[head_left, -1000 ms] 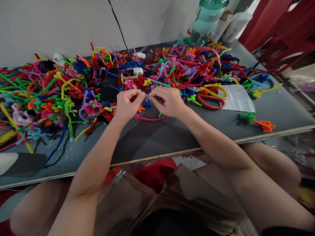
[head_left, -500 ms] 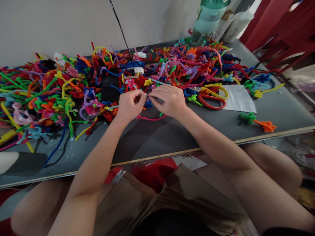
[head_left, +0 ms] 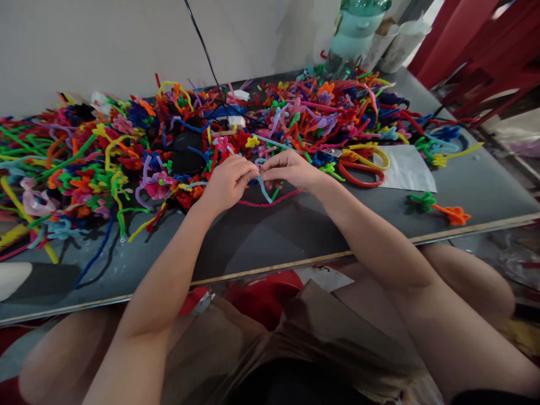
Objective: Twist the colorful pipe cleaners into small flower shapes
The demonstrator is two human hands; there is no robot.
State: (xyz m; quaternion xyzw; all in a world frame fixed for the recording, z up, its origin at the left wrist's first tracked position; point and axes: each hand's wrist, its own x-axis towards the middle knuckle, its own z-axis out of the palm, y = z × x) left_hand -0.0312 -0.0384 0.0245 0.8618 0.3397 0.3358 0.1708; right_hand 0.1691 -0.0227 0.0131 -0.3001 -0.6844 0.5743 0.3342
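Note:
Both hands meet over the middle of the table, at the front of a heap of pipe cleaners. A light blue pipe cleaner (head_left: 265,190) hangs down between the fingertips. My left hand (head_left: 230,179) pinches it from the left, thumb against bent fingers. From the right, my right hand (head_left: 291,170) pinches it between thumb and forefinger. A small lavender bit shows at the fingertips, its shape mostly hidden. Beneath the hands, a pink pipe cleaner (head_left: 270,203) curves along the tabletop.
Pipe cleaners and flower shapes (head_left: 93,180) pile along the wall. Scissors (head_left: 363,164) with red and yellow handles lie right, beside a white sheet (head_left: 407,169). A green-orange flower piece (head_left: 453,215) rests near the edge. A bottle (head_left: 354,39) stands behind, by paper cups (head_left: 407,45).
The fingers have shifted their grip, and a light blue pipe cleaner end now hangs below them. My right hand has turned and opened slightly away from the left.

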